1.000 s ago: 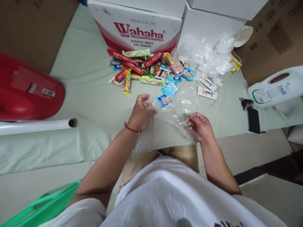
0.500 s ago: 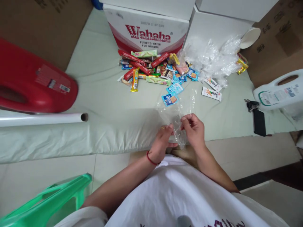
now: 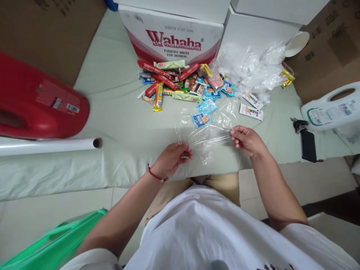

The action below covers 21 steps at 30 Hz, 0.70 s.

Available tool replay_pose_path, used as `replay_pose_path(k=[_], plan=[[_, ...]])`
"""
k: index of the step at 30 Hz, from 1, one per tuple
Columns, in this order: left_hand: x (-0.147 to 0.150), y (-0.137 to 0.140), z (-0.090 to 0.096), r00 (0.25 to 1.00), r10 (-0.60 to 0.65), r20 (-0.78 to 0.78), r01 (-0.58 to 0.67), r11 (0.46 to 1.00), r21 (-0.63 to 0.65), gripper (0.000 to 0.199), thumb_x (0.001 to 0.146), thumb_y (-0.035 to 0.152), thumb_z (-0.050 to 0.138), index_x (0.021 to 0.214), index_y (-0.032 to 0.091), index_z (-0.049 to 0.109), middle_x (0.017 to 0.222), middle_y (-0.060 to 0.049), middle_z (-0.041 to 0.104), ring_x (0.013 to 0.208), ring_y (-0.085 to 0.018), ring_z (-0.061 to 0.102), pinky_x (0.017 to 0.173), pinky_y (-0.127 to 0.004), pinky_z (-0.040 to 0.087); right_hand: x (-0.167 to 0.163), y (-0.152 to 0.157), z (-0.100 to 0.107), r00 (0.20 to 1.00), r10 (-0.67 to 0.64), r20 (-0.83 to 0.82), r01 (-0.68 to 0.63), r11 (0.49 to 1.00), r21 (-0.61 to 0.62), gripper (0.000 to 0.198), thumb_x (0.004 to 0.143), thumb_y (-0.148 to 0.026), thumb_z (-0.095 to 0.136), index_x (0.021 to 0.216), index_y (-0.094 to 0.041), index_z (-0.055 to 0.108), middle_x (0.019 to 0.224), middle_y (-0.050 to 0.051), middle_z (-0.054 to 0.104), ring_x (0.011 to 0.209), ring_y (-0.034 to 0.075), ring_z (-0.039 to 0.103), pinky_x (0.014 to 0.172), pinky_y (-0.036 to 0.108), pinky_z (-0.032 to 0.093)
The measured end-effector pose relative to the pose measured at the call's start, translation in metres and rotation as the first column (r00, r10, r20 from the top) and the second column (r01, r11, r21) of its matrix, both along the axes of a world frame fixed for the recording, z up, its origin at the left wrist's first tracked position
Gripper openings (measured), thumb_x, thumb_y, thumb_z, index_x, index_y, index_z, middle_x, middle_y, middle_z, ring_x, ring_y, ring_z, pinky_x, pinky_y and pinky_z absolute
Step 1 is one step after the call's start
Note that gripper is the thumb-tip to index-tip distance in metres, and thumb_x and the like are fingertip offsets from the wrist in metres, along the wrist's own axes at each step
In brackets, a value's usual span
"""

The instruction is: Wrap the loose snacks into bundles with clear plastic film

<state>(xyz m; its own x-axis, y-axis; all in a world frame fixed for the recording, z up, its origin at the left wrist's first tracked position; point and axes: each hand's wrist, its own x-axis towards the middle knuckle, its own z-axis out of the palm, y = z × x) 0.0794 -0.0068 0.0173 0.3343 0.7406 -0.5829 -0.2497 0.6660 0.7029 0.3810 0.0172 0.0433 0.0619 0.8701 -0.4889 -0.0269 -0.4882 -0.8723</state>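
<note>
A clear plastic bag point(image 3: 209, 144) is stretched between my two hands near the table's front edge. My left hand point(image 3: 174, 155), with a red cord on its wrist, pinches one side of it. The other side is gripped between thumb and fingers of my right hand point(image 3: 246, 139). Just beyond the bag, and partly behind its film, lie a blue snack packet point(image 3: 201, 120) and a lighter blue packet point(image 3: 207, 106). Farther back, a pile of wrapped snacks point(image 3: 168, 80) rests against a Wahaha box point(image 3: 180, 37).
Crumpled clear bags point(image 3: 250, 73) and two white packets point(image 3: 251, 111) lie right of the pile. A white jug point(image 3: 332, 108), keys point(image 3: 298, 125) and a black case point(image 3: 308, 145) are at right. At left are a red jug point(image 3: 39, 101), a white roll point(image 3: 47, 146) and a green stool point(image 3: 59, 240).
My hands have moved apart, the left one leftward and the right one rightward and slightly up. The bunched plastic bag is now pulled wide between them.
</note>
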Motion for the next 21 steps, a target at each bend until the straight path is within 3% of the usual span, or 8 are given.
replay_pose_path(k=[5, 12, 18, 21], plan=[[-0.011, 0.008, -0.008, 1.000, 0.024, 0.017, -0.023, 0.999, -0.025, 0.047, 0.064, 0.053, 0.093, 0.072, 0.017, 0.064, 0.073, -0.003, 0.066, 0.065, -0.012, 0.060, 0.052, -0.021, 0.042, 0.007, 0.016, -0.009, 0.999, 0.011, -0.042, -0.012, 1.000, -0.016, 0.052, 0.053, -0.047, 0.103, 0.078, -0.018, 0.067, 0.063, -0.004, 0.059, 0.049, 0.004, 0.044, 0.039, 0.015, 0.037], [-0.031, 0.018, -0.013, 0.992, -0.125, 0.025, 0.125, 0.992, -0.033, 0.044, 0.068, 0.052, 0.093, 0.072, 0.018, 0.065, 0.072, -0.004, 0.066, 0.061, -0.013, 0.061, 0.046, -0.021, 0.038, 0.030, 0.028, -0.020, 0.976, -0.062, -0.208, 0.043, 0.995, -0.093, 0.052, 0.049, -0.036, 0.105, 0.077, -0.017, 0.066, 0.062, -0.006, 0.055, 0.046, 0.000, 0.030, 0.035, 0.011, 0.023], [-0.055, 0.027, -0.019, 0.975, -0.139, -0.171, 0.144, 0.989, 0.016, 0.046, 0.066, 0.056, 0.092, 0.069, 0.018, 0.067, 0.070, -0.005, 0.065, 0.060, -0.014, 0.059, 0.046, -0.022, 0.037, 0.040, 0.025, -0.028, 0.981, -0.065, -0.184, 0.046, 0.993, -0.108, 0.052, 0.051, -0.035, 0.105, 0.078, -0.016, 0.065, 0.061, -0.005, 0.054, 0.046, 0.001, 0.034, 0.037, 0.011, 0.021], [-0.056, 0.024, -0.023, 0.932, -0.071, -0.355, 0.123, 0.985, 0.124, 0.045, 0.072, 0.060, 0.084, 0.068, 0.019, 0.064, 0.068, -0.004, 0.063, 0.059, -0.015, 0.055, 0.049, -0.025, 0.038, 0.034, 0.021, -0.035, 0.991, -0.046, -0.128, 0.033, 0.995, -0.096, 0.055, 0.050, -0.040, 0.105, 0.080, -0.015, 0.066, 0.059, -0.005, 0.054, 0.047, 0.002, 0.038, 0.038, 0.012, 0.024]])
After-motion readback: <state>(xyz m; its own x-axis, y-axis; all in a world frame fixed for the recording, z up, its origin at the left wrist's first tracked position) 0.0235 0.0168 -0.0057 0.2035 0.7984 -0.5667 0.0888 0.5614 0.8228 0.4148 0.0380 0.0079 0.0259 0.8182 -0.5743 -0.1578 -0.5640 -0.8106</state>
